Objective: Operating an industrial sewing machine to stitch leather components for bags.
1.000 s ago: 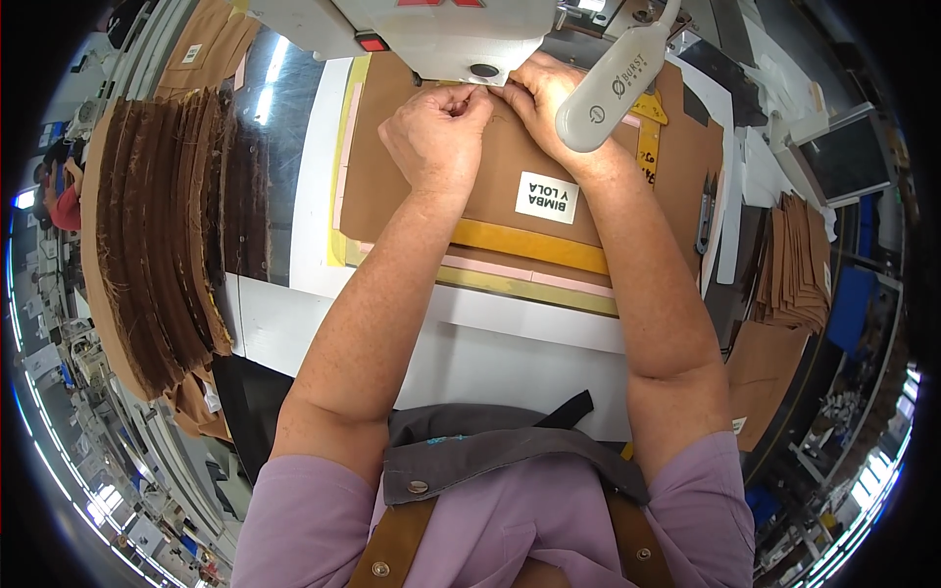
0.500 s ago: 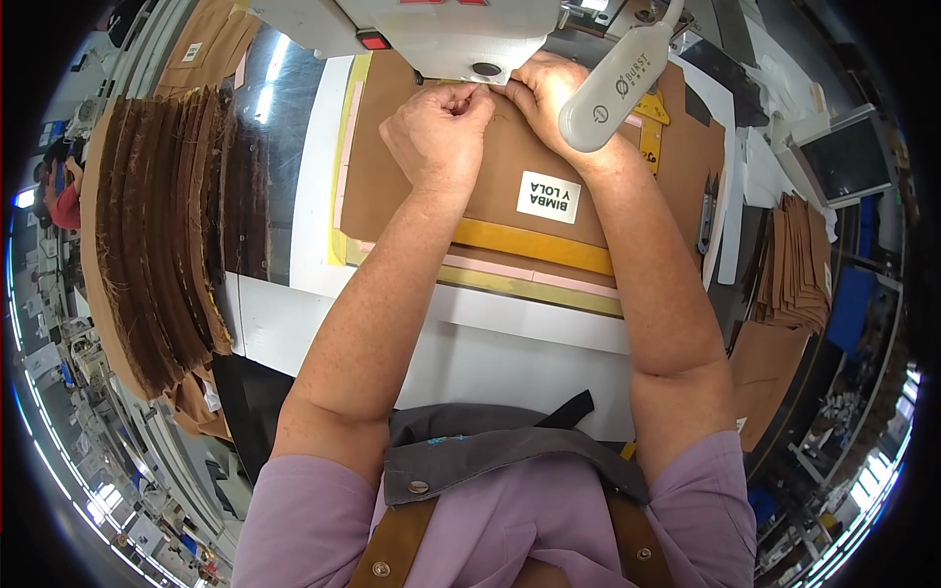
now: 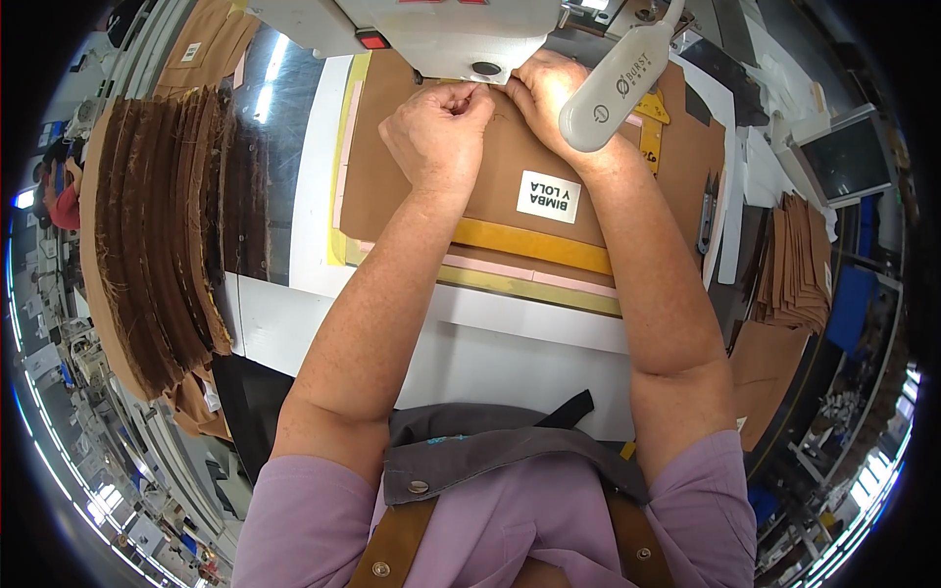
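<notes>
My left hand [image 3: 441,132] is closed in a pinch beneath the white sewing machine head [image 3: 461,39], holding something too small to make out. Close beside it, my right hand [image 3: 544,98] has curled fingers pressed together on the work, partly hidden by the grey lamp [image 3: 622,73]. Both rest on a brown flat piece [image 3: 392,206] bearing a white label [image 3: 547,196]. A mustard strip [image 3: 529,245], pink and pale yellow layers and a white board [image 3: 520,333] show along its near edge. A yellow template [image 3: 649,137] and thread snips [image 3: 706,216] lie right of my right hand.
A tall stack of frayed brown pieces [image 3: 147,245] stands at left, more brown pieces [image 3: 206,34] behind it. Brown stacks [image 3: 789,265], a monitor [image 3: 838,157] and a blue mat [image 3: 848,309] are at right. Someone in red [image 3: 64,206] is at far left.
Since one second ago my right arm and the layered work have shifted very slightly to the right. Both hands keep the same grip under the machine head.
</notes>
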